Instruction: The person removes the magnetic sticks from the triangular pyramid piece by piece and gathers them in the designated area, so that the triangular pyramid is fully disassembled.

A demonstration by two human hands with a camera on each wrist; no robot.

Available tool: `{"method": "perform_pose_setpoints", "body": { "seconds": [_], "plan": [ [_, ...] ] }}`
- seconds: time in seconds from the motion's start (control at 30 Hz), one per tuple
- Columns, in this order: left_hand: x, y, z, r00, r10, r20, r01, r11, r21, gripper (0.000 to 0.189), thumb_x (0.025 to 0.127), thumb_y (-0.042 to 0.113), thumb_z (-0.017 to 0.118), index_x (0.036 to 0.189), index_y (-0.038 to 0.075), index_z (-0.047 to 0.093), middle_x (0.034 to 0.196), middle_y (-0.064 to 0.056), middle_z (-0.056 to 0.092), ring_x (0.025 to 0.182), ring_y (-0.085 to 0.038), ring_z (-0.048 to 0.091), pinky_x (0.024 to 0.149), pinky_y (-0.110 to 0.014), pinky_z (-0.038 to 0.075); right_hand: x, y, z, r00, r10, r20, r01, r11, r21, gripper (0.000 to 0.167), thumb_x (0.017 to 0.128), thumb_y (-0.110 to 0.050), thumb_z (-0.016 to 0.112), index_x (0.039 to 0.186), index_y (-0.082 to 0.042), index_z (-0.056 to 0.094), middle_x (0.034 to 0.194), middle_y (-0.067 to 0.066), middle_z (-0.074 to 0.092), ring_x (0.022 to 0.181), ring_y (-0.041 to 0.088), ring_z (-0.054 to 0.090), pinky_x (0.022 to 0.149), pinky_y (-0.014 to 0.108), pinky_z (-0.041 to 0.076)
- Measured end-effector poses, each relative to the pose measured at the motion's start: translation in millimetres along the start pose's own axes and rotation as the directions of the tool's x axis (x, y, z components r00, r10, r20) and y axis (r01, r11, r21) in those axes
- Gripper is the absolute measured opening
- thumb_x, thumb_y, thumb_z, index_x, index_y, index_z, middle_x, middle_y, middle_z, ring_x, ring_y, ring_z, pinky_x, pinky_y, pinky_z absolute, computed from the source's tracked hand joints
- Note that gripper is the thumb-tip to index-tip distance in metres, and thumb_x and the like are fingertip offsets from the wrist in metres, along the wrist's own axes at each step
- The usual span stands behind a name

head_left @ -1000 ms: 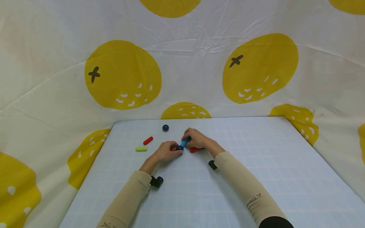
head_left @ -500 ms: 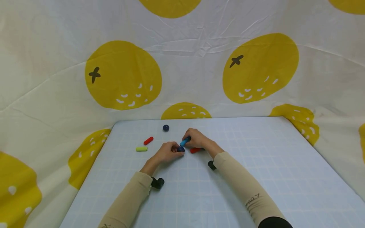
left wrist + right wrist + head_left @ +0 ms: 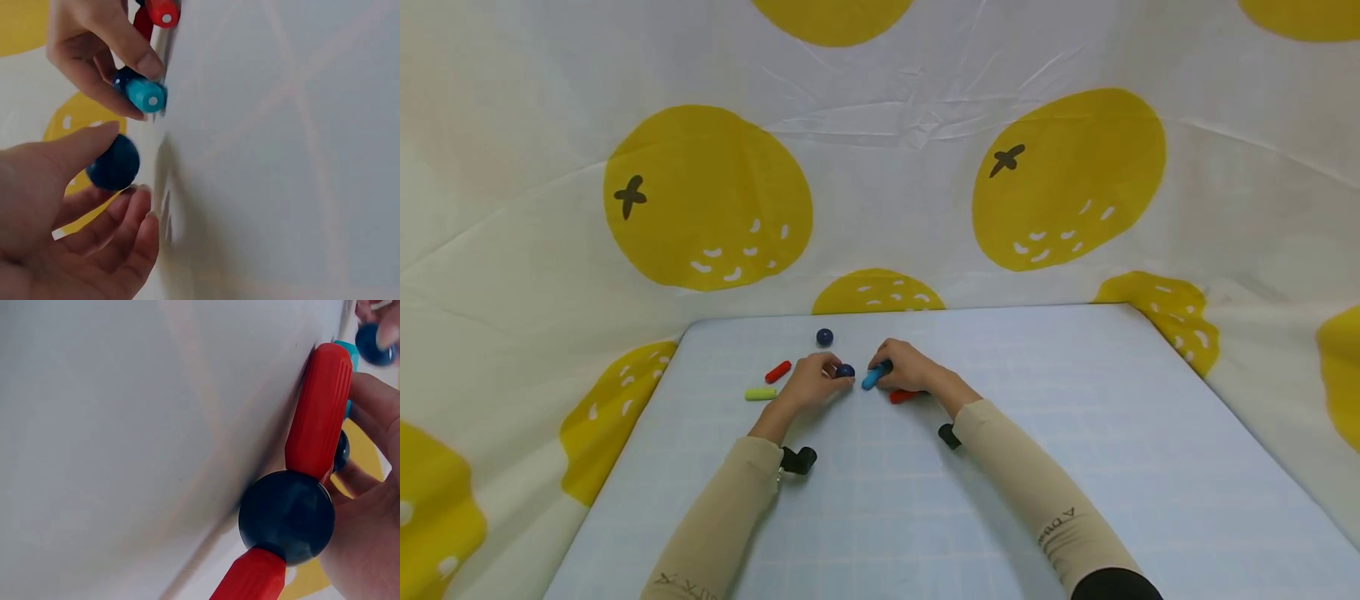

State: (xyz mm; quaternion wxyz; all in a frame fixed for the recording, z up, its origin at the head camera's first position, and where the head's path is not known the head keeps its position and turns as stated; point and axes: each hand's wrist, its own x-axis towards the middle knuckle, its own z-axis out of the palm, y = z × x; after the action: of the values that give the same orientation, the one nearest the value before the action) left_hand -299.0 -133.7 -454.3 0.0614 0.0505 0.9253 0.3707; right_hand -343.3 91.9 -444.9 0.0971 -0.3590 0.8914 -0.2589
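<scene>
From the head view, we saw the left hand (image 3: 811, 385) pinching a dark blue ball (image 3: 846, 371) on the tabletop (image 3: 1075, 433), just beside the blue rod (image 3: 874, 379) gripped by the right hand (image 3: 910, 367). The left wrist view showed that ball (image 3: 114, 164) apart from the rod (image 3: 145, 95). The right wrist view showed red rods (image 3: 319, 412) joined to a dark ball (image 3: 286, 515).

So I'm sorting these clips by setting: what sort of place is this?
Probably a staged recording table rather than a home or workshop: a pale gridded mat, a cloth backdrop printed with oranges on every side, and only toy rods and balls, such as the blue rod and dark ball.
</scene>
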Motion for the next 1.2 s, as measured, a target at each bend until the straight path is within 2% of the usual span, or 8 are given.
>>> {"method": "perform_pose_setpoints", "body": {
  "seconds": [0.13, 0.33, 0.47, 0.63, 0.87, 1.0, 1.1, 1.2],
  "plan": [
    [18.0, 8.9, 0.4, 0.995, -0.075, -0.069, 0.074, 0.997, -0.014, 0.045, 0.094, 0.033, 0.076, 0.125, 0.005, 0.061, 0.103, -0.013, 0.059, 0.098, -0.029, 0.054, 0.08, -0.036, 0.05, -0.2, 2, 0, 1.0, 0.004, 0.002, -0.004, 1.0, -0.001, 0.026, 0.092, -0.008, 0.076, 0.117, -0.003, 0.075, 0.122, 0.012, 0.063, 0.115, 0.027, 0.056, 0.103, 0.041, 0.047],
    [35.9, 15.9, 9.2, 0.97, -0.184, -0.159, 0.181, 0.983, -0.035, 0.041, 0.095, 0.029, 0.075, 0.123, 0.006, 0.058, 0.108, -0.014, 0.058, 0.101, -0.032, 0.056, 0.094, -0.045, 0.051, 1.1, 3, 4, 1.0, -0.014, -0.007, 0.014, 1.0, -0.005, 0.025, 0.092, -0.008, 0.076, 0.116, -0.004, 0.076, 0.121, 0.012, 0.065, 0.115, 0.027, 0.057, 0.103, 0.041, 0.047],
    [41.9, 15.9, 14.7, 0.955, -0.213, -0.206, 0.216, 0.976, -0.009, 0.039, 0.095, 0.03, 0.074, 0.123, 0.007, 0.058, 0.115, -0.014, 0.062, 0.105, -0.033, 0.059, 0.097, -0.051, 0.051, 1.9, 4, 5, 1.0, -0.004, -0.005, 0.004, 1.0, -0.006, 0.025, 0.092, -0.009, 0.076, 0.117, -0.005, 0.076, 0.121, 0.011, 0.065, 0.116, 0.026, 0.057, 0.103, 0.04, 0.047],
    [45.1, 19.4, 18.9, 0.949, -0.233, -0.214, 0.241, 0.971, 0.009, 0.043, 0.096, 0.031, 0.074, 0.128, 0.008, 0.058, 0.12, -0.015, 0.062, 0.108, -0.035, 0.059, 0.099, -0.054, 0.049, 1.5, 5, 3, 1.0, -0.003, -0.014, 0.003, 1.0, -0.013, 0.025, 0.091, -0.008, 0.077, 0.116, -0.004, 0.076, 0.121, 0.011, 0.066, 0.115, 0.026, 0.058, 0.103, 0.04, 0.047],
    [42.8, 19.3, 20.0, 0.952, -0.211, -0.224, 0.22, 0.975, 0.015, 0.051, 0.093, 0.03, 0.077, 0.135, 0.008, 0.055, 0.113, -0.015, 0.063, 0.101, -0.033, 0.06, 0.096, -0.054, 0.049, -2.5, 2, -2, 1.0, -0.007, 0.011, 0.008, 1.0, -0.025, 0.035, 0.091, -0.008, 0.077, 0.125, -0.003, 0.072, 0.128, 0.016, 0.06, 0.118, 0.029, 0.055, 0.105, 0.042, 0.045],
    [40.2, 12.8, 18.1, 0.962, -0.17, -0.213, 0.178, 0.984, 0.018, 0.058, 0.092, 0.029, 0.078, 0.14, 0.009, 0.052, 0.103, -0.012, 0.06, 0.092, -0.03, 0.057, 0.085, -0.045, 0.051, -8.6, -1, -9, 0.999, 0.034, 0.036, -0.034, 0.999, 0.001, 0.049, 0.092, -0.013, 0.077, 0.137, -0.004, 0.063, 0.137, 0.018, 0.053, 0.123, 0.031, 0.051, 0.109, 0.045, 0.043],
    [36.4, 8.1, 15.1, 0.973, -0.134, -0.19, 0.142, 0.99, 0.026, 0.063, 0.092, 0.029, 0.079, 0.143, 0.01, 0.049, 0.098, -0.011, 0.057, 0.087, -0.028, 0.055, 0.078, -0.038, 0.048, -14.7, -2, -16, 0.996, 0.079, 0.045, -0.08, 0.997, 0.022, 0.059, 0.093, -0.019, 0.077, 0.146, -0.006, 0.055, 0.143, 0.018, 0.048, 0.128, 0.033, 0.048, 0.112, 0.048, 0.04],
    [29.7, 6.1, 10.3, 0.981, -0.103, -0.163, 0.111, 0.993, 0.041, 0.067, 0.091, 0.029, 0.08, 0.146, 0.009, 0.046, 0.098, -0.011, 0.057, 0.087, -0.027, 0.054, 0.077, -0.036, 0.046, -19.2, -2, -22, 0.991, 0.126, 0.047, -0.127, 0.991, 0.037, 0.066, 0.094, -0.025, 0.076, 0.151, -0.007, 0.048, 0.147, 0.018, 0.046, 0.132, 0.034, 0.047, 0.113, 0.051, 0.039]
  ]
}}
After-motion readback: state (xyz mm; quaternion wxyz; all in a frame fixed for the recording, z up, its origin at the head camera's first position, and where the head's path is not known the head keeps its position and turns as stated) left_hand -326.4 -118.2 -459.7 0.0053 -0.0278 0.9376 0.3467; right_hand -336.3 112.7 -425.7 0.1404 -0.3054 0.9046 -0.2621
